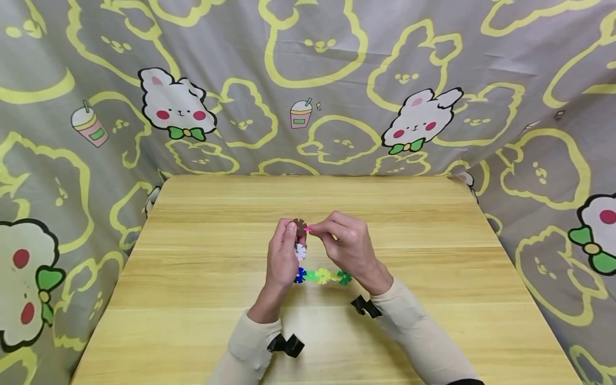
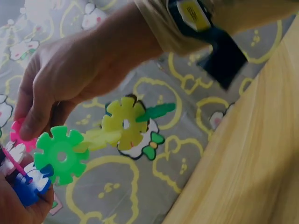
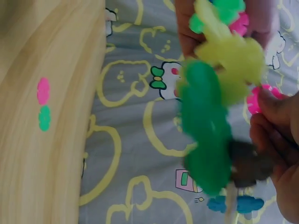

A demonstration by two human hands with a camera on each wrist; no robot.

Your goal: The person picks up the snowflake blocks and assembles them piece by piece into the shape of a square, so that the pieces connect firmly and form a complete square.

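Between the hands is a chain of interlocking snowflake discs. My left hand grips its upper end by a brown disc. Below this are a white disc and a blue disc, partly covered by the hand. From the blue one the chain runs right through a light green disc, a yellow disc and a dark green disc. Thumb and fingers of my right hand pinch a pink disc at the brown disc's right edge.
A wooden table lies under the hands. In the right wrist view, a loose-looking pink disc and a green disc show against the wood. Patterned curtains stand at the back and both sides.
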